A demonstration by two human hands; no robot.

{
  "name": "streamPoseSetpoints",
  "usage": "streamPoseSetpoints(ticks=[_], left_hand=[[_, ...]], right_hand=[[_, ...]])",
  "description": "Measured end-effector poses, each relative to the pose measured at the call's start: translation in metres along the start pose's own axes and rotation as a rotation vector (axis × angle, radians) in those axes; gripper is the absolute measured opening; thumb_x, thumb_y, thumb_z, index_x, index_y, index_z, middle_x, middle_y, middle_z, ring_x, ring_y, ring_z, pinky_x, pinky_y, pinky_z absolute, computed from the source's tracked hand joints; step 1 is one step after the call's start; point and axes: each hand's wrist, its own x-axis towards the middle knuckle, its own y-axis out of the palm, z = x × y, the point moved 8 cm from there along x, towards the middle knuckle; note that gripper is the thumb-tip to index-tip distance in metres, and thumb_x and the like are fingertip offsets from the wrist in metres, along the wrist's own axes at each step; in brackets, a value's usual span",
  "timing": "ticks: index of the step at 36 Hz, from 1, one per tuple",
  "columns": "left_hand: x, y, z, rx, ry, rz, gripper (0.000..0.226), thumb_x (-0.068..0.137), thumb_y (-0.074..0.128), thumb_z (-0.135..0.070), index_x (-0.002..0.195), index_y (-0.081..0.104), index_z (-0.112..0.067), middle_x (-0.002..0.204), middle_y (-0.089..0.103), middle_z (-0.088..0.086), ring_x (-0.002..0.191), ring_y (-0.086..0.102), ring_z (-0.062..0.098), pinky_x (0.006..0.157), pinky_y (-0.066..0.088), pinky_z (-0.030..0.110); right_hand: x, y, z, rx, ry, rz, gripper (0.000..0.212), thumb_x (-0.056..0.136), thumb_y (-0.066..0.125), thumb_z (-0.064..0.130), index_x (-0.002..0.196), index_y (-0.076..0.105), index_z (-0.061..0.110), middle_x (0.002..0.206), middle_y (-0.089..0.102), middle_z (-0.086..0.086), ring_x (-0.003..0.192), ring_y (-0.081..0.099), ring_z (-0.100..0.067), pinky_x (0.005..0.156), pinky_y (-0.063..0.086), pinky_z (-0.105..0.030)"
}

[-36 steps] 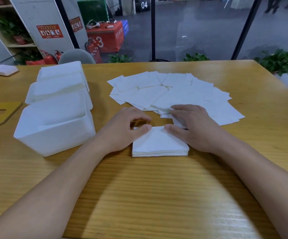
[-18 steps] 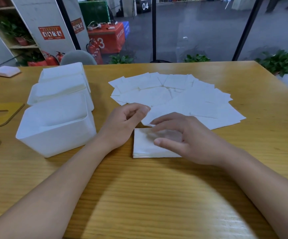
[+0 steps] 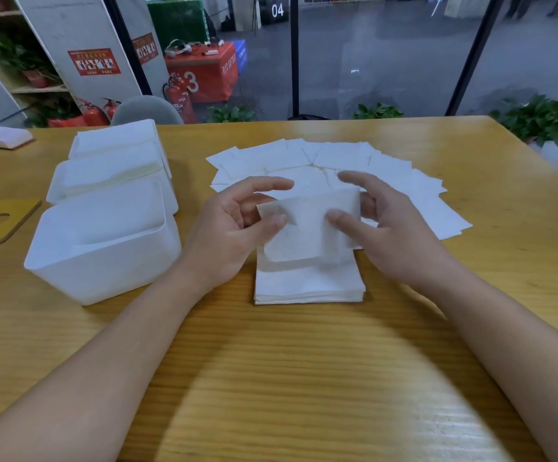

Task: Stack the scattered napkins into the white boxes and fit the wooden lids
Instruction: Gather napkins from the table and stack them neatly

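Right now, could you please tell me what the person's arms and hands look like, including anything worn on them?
Both forearms come into view bare up to the frame edge: no sleeves show. The left hand and right hand wear no gloves, and no rings, watch or bracelet can be seen. The fingernails that show look short and unpainted. No markings are visible.

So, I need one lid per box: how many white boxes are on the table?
3, in a row on the left: the nearest box by the left hand, the middle box behind it, the far box at the back. None seems hidden.
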Motion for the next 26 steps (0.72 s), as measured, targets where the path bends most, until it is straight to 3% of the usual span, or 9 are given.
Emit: streamPoseSetpoints(ticks=[2, 5, 7, 9, 10, 13, 15, 19, 26], left_hand=[[0.0, -0.002, 0.001, 0.006, -0.015, -0.015, 0.034, 0.1, 0.075, -0.002, 0.132, 0.073, -0.014, 0.1, 0.077, 0.014, 0.09, 0.072, 0.025, 0.082, 0.055, 0.033], [0.001, -0.007, 0.006, 0.043, -0.059, -0.044, 0.025, 0.102, 0.076, -0.012, 0.126, 0.078, -0.018, 0.093, 0.077, 0.012, 0.088, 0.072, 0.033, 0.083, 0.054, 0.041], [0.001, -0.009, 0.009, 0.072, -0.095, -0.055, 0.021, 0.102, 0.077, -0.019, 0.122, 0.079, -0.023, 0.089, 0.075, 0.017, 0.088, 0.072, 0.038, 0.084, 0.054, 0.042], [0.001, -0.01, 0.011, 0.11, -0.13, -0.043, 0.019, 0.102, 0.078, -0.027, 0.121, 0.079, -0.027, 0.093, 0.071, 0.028, 0.089, 0.067, 0.05, 0.085, 0.052, 0.046], [0.001, -0.01, 0.013, 0.137, -0.149, -0.032, 0.018, 0.102, 0.078, -0.029, 0.12, 0.079, -0.028, 0.093, 0.07, 0.03, 0.085, 0.066, 0.047, 0.083, 0.051, 0.045], [0.002, -0.011, 0.02, 0.183, -0.218, 0.013, 0.012, 0.103, 0.075, -0.026, 0.115, 0.079, -0.027, 0.082, 0.07, 0.019, 0.073, 0.061, 0.031, 0.069, 0.052, 0.037], [0.002, -0.01, 0.023, 0.217, -0.237, 0.045, 0.011, 0.104, 0.074, -0.024, 0.114, 0.079, -0.026, 0.075, 0.067, 0.011, 0.066, 0.058, 0.028, 0.062, 0.051, 0.036], [0.001, -0.01, 0.024, 0.292, -0.249, 0.067, 0.012, 0.105, 0.072, -0.021, 0.115, 0.077, -0.026, 0.067, 0.057, 0.004, 0.06, 0.051, 0.019, 0.057, 0.047, 0.027], [-0.001, -0.006, 0.025, 0.553, -0.195, 0.154, 0.012, 0.102, 0.074, -0.029, 0.111, 0.074, -0.037, 0.071, 0.067, -0.002, 0.057, 0.053, 0.006, 0.063, 0.044, 0.021]], right_hand=[[0.001, -0.002, -0.002, 0.104, 0.027, -0.018, 0.032, 0.103, 0.075, 0.025, 0.134, 0.069, 0.03, 0.104, 0.081, -0.001, 0.102, 0.077, -0.018, 0.092, 0.063, -0.047], [0.001, -0.004, -0.002, 0.077, 0.023, -0.038, 0.021, 0.102, 0.075, 0.023, 0.122, 0.074, 0.031, 0.083, 0.064, -0.022, 0.072, 0.062, -0.022, 0.07, 0.052, -0.036], [0.0, -0.006, -0.002, 0.027, 0.044, -0.032, 0.022, 0.102, 0.075, 0.026, 0.123, 0.073, 0.032, 0.072, 0.042, -0.016, 0.063, 0.043, -0.019, 0.061, 0.039, -0.027], [-0.001, -0.007, 0.0, -0.017, 0.056, 0.0, 0.028, 0.101, 0.074, 0.024, 0.127, 0.07, 0.034, 0.067, 0.037, -0.002, 0.059, 0.04, -0.016, 0.056, 0.036, -0.024], [-0.001, -0.008, 0.001, -0.035, 0.061, 0.03, 0.031, 0.101, 0.075, 0.022, 0.128, 0.069, 0.035, 0.066, 0.039, 0.001, 0.058, 0.041, -0.016, 0.055, 0.036, -0.024], [-0.003, -0.003, 0.0, -0.091, 0.099, 0.16, 0.038, 0.099, 0.076, 0.018, 0.13, 0.066, 0.036, 0.061, 0.054, 0.002, 0.056, 0.05, -0.017, 0.056, 0.041, -0.027], [-0.005, 0.002, -0.003, -0.15, 0.124, 0.224, 0.038, 0.097, 0.077, 0.02, 0.129, 0.065, 0.035, 0.062, 0.063, -0.001, 0.056, 0.057, -0.018, 0.055, 0.042, -0.023], [-0.007, 0.004, -0.009, -0.215, 0.147, 0.25, 0.034, 0.095, 0.079, 0.023, 0.126, 0.067, 0.034, 0.059, 0.063, -0.004, 0.05, 0.052, -0.013, 0.046, 0.036, -0.015], [-0.005, 0.009, -0.018, -0.238, 0.147, 0.283, 0.036, 0.093, 0.081, 0.024, 0.125, 0.067, 0.034, 0.063, 0.06, 0.002, 0.056, 0.057, -0.014, 0.059, 0.045, -0.03]])
